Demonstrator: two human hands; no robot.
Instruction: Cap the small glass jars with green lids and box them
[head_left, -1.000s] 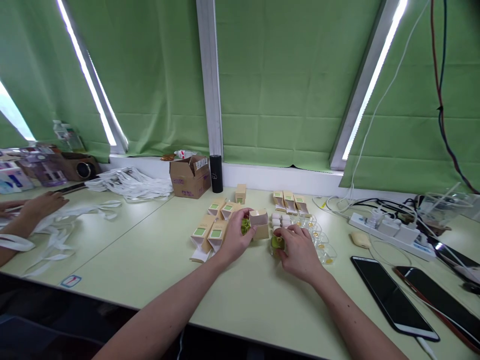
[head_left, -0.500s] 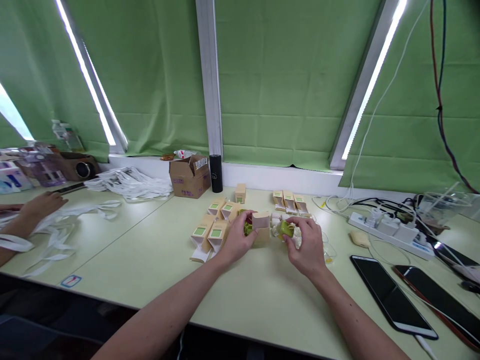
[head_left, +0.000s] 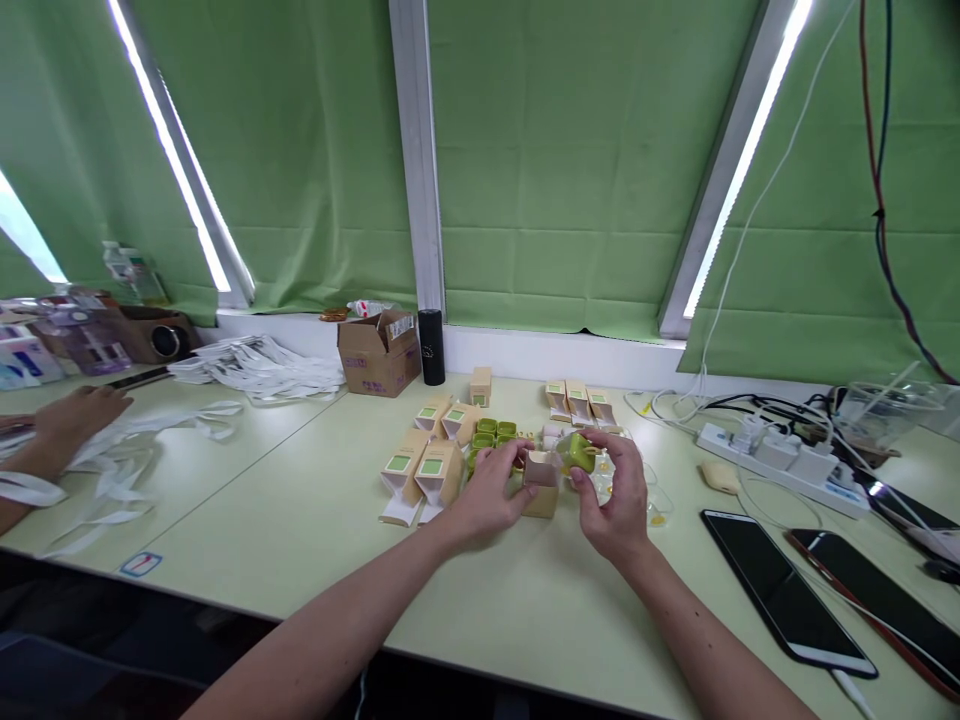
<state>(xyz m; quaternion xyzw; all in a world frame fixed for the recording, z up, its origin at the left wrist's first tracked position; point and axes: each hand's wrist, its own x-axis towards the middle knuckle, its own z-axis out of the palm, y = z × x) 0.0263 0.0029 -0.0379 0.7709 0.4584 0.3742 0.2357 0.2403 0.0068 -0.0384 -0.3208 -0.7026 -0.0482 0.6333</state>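
1. Below green blinds (head_left: 600,180), our pale table (head_left: 300,530) bears small tan boxes (head_left: 439,468) in groups, probably for easy reach.
2. Our left hand (head_left: 491,492) grips an open tan carton (head_left: 541,502) by its left side, apparently to steady it upright, mouth up.
3. Our right hand (head_left: 619,500) pinches a green container (head_left: 580,454) between thumb and fingers, just beside that mouth, likely for a light hold.
4. Green cups (head_left: 486,427) cluster beyond our left hand; clear plastic cups (head_left: 657,504) lie partly behind our right, presumably sorted by kind.
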